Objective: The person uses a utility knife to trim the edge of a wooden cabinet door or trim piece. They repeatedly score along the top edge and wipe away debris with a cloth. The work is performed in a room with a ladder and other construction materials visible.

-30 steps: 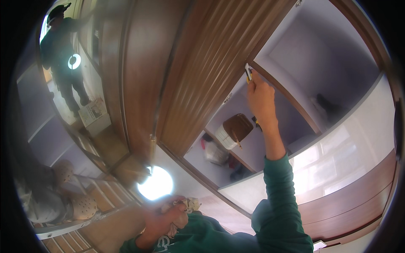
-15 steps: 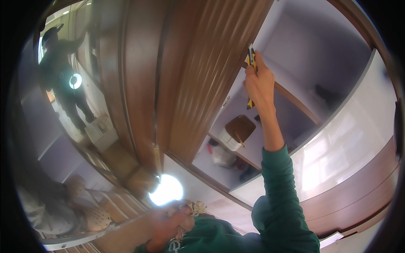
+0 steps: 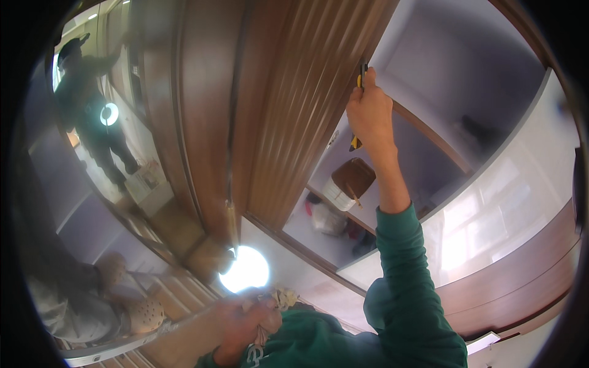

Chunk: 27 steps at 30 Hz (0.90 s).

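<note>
Wooden cabinet [image 3: 432,136]: open, pale-lined compartments beside a ribbed brown panel [image 3: 307,92].
White-and-brown tub [image 3: 351,178]: inside one compartment, a thin stick [image 3: 353,194] at its side.
Right hand [image 3: 371,116]: grip closed around the cutter [image 3: 360,80].
Left hand [image 3: 242,322]: grip curled around a crumpled pale wad [image 3: 285,299], near a bright round light [image 3: 244,270].
Yellow-and-black cutter: upper end by the ribbed panel's edge, contact unclear.

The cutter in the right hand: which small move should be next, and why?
Perhaps draw the cutter lightly along the edge of the ribbed wooden panel: the right hand grips the cutter, and its front end sits at or near that edge, beside the open compartment.
</note>
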Each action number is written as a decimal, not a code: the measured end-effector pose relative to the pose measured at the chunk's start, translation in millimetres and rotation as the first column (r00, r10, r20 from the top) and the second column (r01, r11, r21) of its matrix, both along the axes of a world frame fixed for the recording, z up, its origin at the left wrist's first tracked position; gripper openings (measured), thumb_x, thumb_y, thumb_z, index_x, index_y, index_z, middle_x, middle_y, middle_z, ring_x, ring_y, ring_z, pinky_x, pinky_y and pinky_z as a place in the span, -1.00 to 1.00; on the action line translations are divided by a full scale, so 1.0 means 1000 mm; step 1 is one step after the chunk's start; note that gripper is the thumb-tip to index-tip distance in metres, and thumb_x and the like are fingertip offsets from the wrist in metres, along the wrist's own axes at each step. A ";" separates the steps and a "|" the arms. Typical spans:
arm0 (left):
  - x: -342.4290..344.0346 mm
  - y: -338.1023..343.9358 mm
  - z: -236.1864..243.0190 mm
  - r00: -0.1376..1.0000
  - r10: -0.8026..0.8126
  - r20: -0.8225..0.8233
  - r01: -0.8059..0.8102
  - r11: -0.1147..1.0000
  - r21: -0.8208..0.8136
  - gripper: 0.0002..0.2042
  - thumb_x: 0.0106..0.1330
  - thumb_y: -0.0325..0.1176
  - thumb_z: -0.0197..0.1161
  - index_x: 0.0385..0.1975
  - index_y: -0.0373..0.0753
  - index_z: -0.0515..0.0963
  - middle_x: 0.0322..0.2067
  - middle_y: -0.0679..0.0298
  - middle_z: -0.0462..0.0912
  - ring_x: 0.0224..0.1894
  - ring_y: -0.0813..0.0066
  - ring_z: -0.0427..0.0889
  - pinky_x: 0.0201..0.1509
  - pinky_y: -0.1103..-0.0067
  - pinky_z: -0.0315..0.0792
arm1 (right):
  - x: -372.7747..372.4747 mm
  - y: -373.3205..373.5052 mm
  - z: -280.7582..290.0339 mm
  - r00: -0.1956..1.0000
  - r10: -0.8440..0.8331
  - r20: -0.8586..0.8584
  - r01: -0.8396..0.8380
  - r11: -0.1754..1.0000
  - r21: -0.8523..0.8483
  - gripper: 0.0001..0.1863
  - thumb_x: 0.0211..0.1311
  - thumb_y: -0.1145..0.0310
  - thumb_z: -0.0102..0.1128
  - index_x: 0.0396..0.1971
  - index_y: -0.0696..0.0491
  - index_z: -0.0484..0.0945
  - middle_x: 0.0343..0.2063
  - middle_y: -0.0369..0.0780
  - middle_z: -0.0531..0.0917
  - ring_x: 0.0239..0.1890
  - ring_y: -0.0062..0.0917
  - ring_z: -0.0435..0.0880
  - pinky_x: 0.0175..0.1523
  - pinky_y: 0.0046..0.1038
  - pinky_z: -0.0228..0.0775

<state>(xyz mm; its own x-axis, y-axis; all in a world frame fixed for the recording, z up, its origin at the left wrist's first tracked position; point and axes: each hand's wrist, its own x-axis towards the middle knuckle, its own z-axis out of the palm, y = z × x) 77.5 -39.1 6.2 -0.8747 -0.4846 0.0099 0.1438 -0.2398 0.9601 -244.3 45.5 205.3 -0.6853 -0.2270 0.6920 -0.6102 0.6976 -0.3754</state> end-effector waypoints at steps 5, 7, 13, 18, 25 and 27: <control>0.001 -0.004 -0.004 1.000 0.025 -0.012 -0.026 0.998 -0.065 -0.79 0.10 -0.50 0.40 -0.26 -0.42 0.71 -0.43 0.24 0.73 -0.35 0.59 0.61 -0.19 0.64 0.46 | -0.003 -0.003 -0.017 0.996 -0.014 -0.087 0.021 0.997 0.079 -0.44 0.35 0.48 -0.09 0.30 0.42 0.16 -0.49 0.12 0.63 -0.42 -0.01 0.68 -0.25 -0.12 0.50; 0.001 -0.005 -0.004 1.000 0.018 -0.006 -0.018 0.999 -0.047 -0.79 0.09 -0.50 0.40 -0.26 -0.42 0.71 -0.42 0.24 0.73 -0.35 0.59 0.61 -0.18 0.63 0.46 | -0.002 -0.003 -0.024 0.998 -0.012 -0.060 0.017 0.997 0.076 -0.41 0.31 0.51 -0.06 0.28 0.50 0.14 -0.45 0.17 0.62 -0.39 0.01 0.67 -0.23 -0.12 0.50; -0.001 -0.006 -0.006 1.000 -0.003 0.002 0.004 0.999 -0.047 -0.79 0.10 -0.51 0.40 -0.25 -0.42 0.71 -0.41 0.23 0.74 -0.35 0.58 0.62 -0.18 0.63 0.47 | 0.000 -0.004 -0.037 0.999 -0.040 -0.013 0.041 0.996 0.079 -0.41 0.32 0.49 -0.04 0.29 0.47 0.15 -0.46 0.19 0.61 -0.41 0.06 0.66 -0.25 -0.10 0.51; -0.003 -0.006 -0.005 1.000 -0.014 0.008 0.014 0.997 -0.071 -0.79 0.12 -0.52 0.40 -0.24 -0.42 0.71 -0.40 0.23 0.74 -0.34 0.58 0.62 -0.20 0.64 0.48 | 0.000 -0.002 -0.053 0.999 -0.042 0.004 0.041 0.995 0.091 -0.42 0.32 0.49 -0.04 0.29 0.45 0.16 -0.45 0.20 0.60 -0.42 0.06 0.66 -0.25 -0.10 0.52; -0.005 -0.005 -0.006 1.000 -0.014 -0.009 0.013 0.996 -0.083 -0.78 0.11 -0.51 0.40 -0.24 -0.42 0.71 -0.39 0.23 0.74 -0.32 0.58 0.62 -0.18 0.63 0.48 | -0.006 -0.002 -0.079 0.998 -0.055 -0.009 0.056 0.990 0.129 -0.38 0.32 0.47 -0.03 0.32 0.43 0.13 -0.45 0.19 0.60 -0.43 0.07 0.65 -0.23 -0.08 0.52; -0.006 -0.005 -0.007 1.000 -0.014 -0.013 0.013 0.996 -0.090 -0.78 0.10 -0.52 0.40 -0.24 -0.42 0.71 -0.40 0.23 0.74 -0.32 0.58 0.62 -0.18 0.63 0.48 | -0.006 -0.001 -0.087 0.998 -0.054 0.021 0.051 0.991 0.124 -0.37 0.31 0.46 -0.02 0.33 0.42 0.12 -0.44 0.20 0.59 -0.43 0.08 0.65 -0.22 -0.06 0.52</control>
